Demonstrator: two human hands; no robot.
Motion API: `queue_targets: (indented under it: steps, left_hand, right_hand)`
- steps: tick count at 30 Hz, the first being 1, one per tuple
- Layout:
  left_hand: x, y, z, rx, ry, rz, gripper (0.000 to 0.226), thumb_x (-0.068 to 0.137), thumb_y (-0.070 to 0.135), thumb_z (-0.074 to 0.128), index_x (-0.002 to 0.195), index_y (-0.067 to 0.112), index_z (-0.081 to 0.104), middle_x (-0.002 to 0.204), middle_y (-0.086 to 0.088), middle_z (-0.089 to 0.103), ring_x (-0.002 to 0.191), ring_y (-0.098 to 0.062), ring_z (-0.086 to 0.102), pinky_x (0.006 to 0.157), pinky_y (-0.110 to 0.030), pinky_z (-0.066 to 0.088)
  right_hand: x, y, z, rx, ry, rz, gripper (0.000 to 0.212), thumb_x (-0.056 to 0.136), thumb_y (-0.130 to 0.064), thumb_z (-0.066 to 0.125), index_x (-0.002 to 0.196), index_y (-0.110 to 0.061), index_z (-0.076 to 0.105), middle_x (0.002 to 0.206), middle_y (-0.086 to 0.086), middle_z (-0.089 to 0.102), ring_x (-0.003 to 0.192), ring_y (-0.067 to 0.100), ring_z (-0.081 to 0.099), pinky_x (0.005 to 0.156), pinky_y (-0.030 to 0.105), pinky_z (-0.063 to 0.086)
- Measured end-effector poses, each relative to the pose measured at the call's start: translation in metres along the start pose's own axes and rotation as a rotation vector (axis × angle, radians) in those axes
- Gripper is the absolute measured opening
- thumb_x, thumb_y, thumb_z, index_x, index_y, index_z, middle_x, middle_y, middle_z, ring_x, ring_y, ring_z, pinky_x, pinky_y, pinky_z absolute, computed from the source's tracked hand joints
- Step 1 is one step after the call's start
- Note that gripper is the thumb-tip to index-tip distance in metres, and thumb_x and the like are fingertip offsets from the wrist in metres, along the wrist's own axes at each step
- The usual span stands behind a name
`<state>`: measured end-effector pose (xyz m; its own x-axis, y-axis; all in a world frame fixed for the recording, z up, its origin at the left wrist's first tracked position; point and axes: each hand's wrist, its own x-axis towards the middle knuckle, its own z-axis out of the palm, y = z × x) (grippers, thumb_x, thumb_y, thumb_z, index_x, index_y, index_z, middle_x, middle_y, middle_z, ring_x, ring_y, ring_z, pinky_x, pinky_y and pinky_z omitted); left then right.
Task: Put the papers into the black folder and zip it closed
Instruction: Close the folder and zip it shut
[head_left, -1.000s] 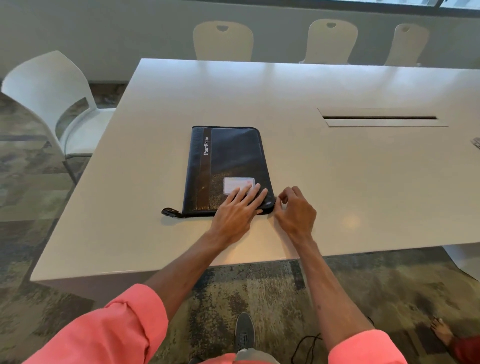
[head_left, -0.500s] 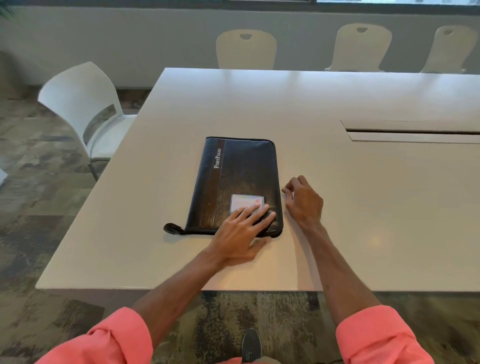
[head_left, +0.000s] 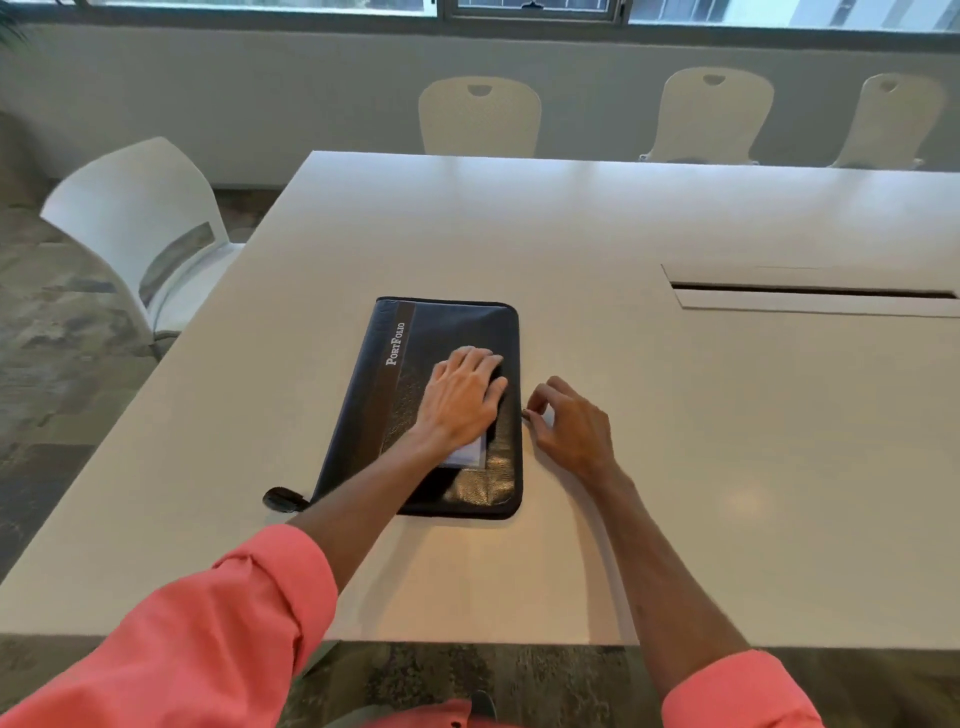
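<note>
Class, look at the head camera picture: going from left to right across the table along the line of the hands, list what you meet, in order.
Black strap tab → black folder → left hand flat on the folder → right hand pinching at the folder's right edge → slot in the table.

White table (head_left: 649, 218); four chairs (head_left: 479, 117)

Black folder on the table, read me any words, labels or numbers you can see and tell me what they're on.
"PortFolio": white letters running along the brown strip of the black folder.
Pale card in the folder's front window: mostly under the left hand, no print readable.
Nothing else bears text.
</note>
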<state>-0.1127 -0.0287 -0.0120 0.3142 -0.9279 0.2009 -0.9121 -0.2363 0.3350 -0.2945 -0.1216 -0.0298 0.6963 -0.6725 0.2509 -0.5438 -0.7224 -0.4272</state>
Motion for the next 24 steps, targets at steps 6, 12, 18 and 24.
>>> queue_targets:
  steps: [6, 12, 18, 24]
  left_hand:
    - [0.041, -0.010, 0.001, 0.047, -0.127, -0.122, 0.062, 0.116, 0.044, 0.040, 0.171, 0.018, 0.029, 0.179, -0.008, 0.025, 0.168, -0.026, 0.017, 0.136, -0.050, 0.016]
    - [0.072, -0.017, 0.001, 0.044, -0.145, -0.129, 0.064, 0.117, 0.045, 0.038, 0.173, 0.018, 0.024, 0.181, -0.008, 0.017, 0.170, -0.027, 0.010, 0.137, -0.051, 0.009]
    - [0.109, -0.032, -0.004, 0.020, -0.118, -0.170, 0.065, 0.116, 0.046, 0.037, 0.172, 0.016, 0.023, 0.181, -0.011, 0.016, 0.170, -0.027, 0.008, 0.138, -0.050, 0.004]
    - [0.126, -0.048, 0.000, -0.035, -0.109, -0.219, 0.062, 0.116, 0.048, 0.040, 0.165, 0.010, 0.035, 0.165, -0.016, 0.038, 0.159, -0.033, 0.032, 0.135, -0.049, 0.017]
  right_hand:
    - [-0.005, 0.013, 0.003, 0.017, 0.003, -0.072, 0.014, 0.098, -0.034, 0.076, 0.094, -0.025, 0.065, 0.099, -0.015, 0.062, 0.075, 0.010, 0.058, 0.065, 0.031, 0.054]
    - [0.013, 0.017, 0.006, 0.003, 0.048, -0.024, 0.014, 0.098, -0.036, 0.076, 0.095, -0.025, 0.068, 0.101, -0.015, 0.062, 0.075, 0.009, 0.061, 0.064, 0.028, 0.054]
    - [0.024, 0.025, 0.012, 0.031, 0.032, -0.051, 0.014, 0.096, -0.036, 0.074, 0.092, -0.028, 0.064, 0.100, -0.016, 0.059, 0.068, 0.006, 0.051, 0.060, 0.022, 0.047]
    - [0.033, 0.039, 0.018, 0.071, 0.042, -0.072, 0.017, 0.095, -0.035, 0.076, 0.093, -0.027, 0.061, 0.098, -0.017, 0.055, 0.067, 0.006, 0.050, 0.061, 0.017, 0.047]
